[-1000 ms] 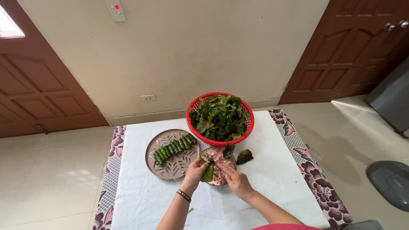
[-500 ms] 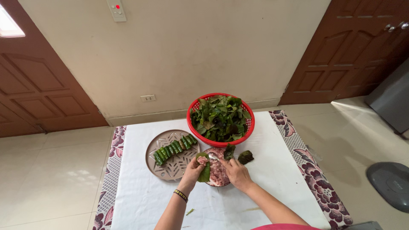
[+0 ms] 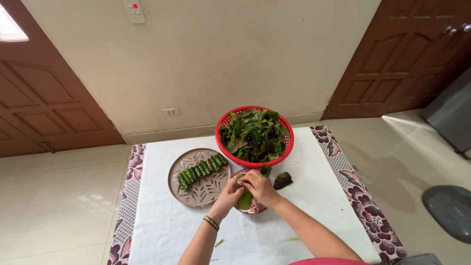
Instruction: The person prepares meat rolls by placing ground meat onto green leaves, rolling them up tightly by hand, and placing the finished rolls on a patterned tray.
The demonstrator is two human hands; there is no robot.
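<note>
Both hands have closed together: left hand (image 3: 230, 191) and right hand (image 3: 259, 186) clasp a green leaf (image 3: 244, 200), hiding most of the bowl (image 3: 255, 210).

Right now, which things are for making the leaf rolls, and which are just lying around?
For the rolls:
- left hand and right hand, together on a green leaf
- bowl of pinkish filling
- red basket of leaves
- brown tray with finished rolls

Just lying around:
- dark folded leaf on the white cloth
- grey scale on the floor
</note>
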